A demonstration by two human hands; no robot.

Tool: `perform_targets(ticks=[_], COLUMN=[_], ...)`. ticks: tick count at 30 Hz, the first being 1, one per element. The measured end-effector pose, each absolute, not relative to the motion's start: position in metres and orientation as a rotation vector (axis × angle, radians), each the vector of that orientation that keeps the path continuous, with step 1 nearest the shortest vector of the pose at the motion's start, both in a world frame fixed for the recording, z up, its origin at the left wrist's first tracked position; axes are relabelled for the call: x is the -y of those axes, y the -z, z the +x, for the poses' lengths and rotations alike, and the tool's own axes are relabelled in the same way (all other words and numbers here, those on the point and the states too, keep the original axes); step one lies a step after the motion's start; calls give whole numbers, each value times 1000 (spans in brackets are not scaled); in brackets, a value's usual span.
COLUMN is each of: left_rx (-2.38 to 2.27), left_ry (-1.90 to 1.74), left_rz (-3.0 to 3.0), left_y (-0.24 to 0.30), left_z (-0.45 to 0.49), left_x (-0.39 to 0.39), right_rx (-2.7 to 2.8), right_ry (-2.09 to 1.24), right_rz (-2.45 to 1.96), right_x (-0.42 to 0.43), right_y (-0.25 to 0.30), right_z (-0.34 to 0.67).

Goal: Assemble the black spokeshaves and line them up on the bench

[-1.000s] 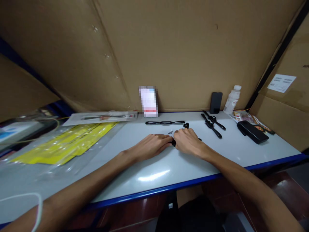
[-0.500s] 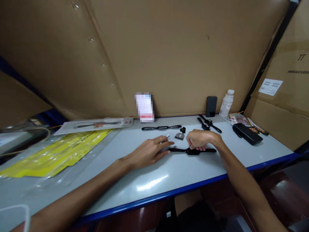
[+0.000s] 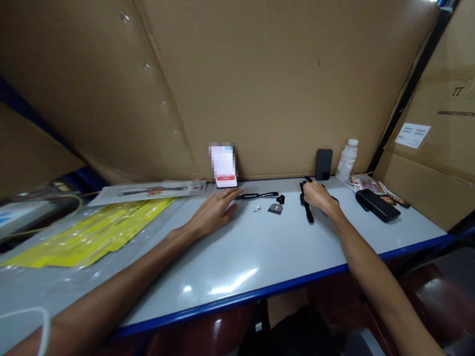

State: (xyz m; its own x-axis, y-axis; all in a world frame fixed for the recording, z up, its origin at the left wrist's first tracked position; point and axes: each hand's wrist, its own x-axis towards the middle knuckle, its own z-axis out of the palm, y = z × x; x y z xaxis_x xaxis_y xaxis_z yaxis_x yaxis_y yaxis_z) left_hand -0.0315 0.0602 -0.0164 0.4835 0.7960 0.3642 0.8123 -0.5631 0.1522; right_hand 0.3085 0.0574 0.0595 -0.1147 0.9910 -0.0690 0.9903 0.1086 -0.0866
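My right hand (image 3: 317, 195) lies at the back right of the table, its fingers closed over a black two-handled tool (image 3: 308, 211) whose end sticks out toward me. More black tools of the same kind lie partly hidden beneath the hand. My left hand (image 3: 213, 209) rests flat on the table with its fingers apart and holds nothing. Its fingertips almost touch the left end of a thin black bar (image 3: 258, 196). Between my hands lie a small silver screw (image 3: 257, 209), a grey metal plate (image 3: 275, 208) and a small black piece (image 3: 281, 199).
A phone (image 3: 323, 164) and a white bottle (image 3: 346, 159) stand against the cardboard wall. A black case (image 3: 376, 204) lies at the right. A white card (image 3: 223, 166) stands at the back, with a packaged tool (image 3: 148, 190) and yellow bags (image 3: 92, 227) at the left.
My right hand has carried the black tool from the table's middle to the pile at the back right. My left hand has let go and slid back toward the thin black bar.
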Motion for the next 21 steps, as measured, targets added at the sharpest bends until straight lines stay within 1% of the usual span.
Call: perform_targets(ticks=[3, 6, 13, 21], left_rx=[1453, 1440, 1378, 1282], left_ry=[594, 594, 648, 488], left_rz=[-2697, -2723, -2837, -2921], left_y=[24, 21, -3, 6], left_z=[-39, -36, -26, -20], left_x=[-73, -72, -48, -42], right_rx=[2287, 2287, 2318, 2356], right_ry=[-11, 59, 76, 35], right_rz=[-2028, -1938, -1788, -1737], right_x=[-58, -56, -50, -51], right_y=[-55, -49, -39, -33], right_z=[304, 293, 267, 265])
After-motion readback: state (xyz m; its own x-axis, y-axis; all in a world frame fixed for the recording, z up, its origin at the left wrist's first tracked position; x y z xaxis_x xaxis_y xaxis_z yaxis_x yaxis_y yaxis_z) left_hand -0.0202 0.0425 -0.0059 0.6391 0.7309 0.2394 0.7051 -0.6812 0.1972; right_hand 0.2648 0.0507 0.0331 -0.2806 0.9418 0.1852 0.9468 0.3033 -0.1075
